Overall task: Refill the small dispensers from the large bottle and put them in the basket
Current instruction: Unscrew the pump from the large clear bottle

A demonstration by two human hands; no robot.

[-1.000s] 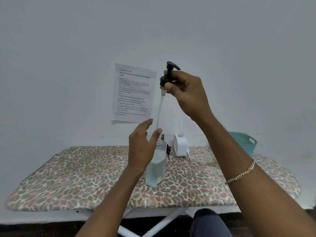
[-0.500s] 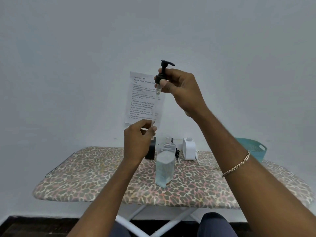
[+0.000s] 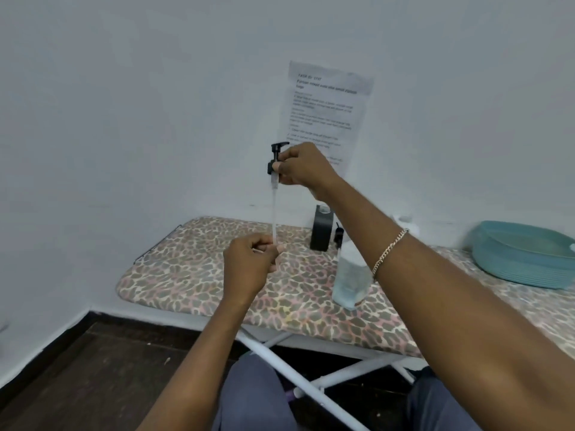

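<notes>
Pump [image 3: 275,160] held above the open bottle [image 3: 351,275], right hand [image 3: 301,166] gripping its head, left hand [image 3: 249,262] pinching its tube [image 3: 274,219]; dispensers [image 3: 320,231] apparently unfilled, basket [image 3: 522,262] empty.

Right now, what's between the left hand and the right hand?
In the head view, the clear dip tube runs between them: the right hand grips the black pump head at its top, the left hand pinches its lower end.

one wide-angle head-worn view looks forward and down from close above the desk [image 3: 193,275], facing the white wall [image 3: 124,88] beyond it.
</notes>
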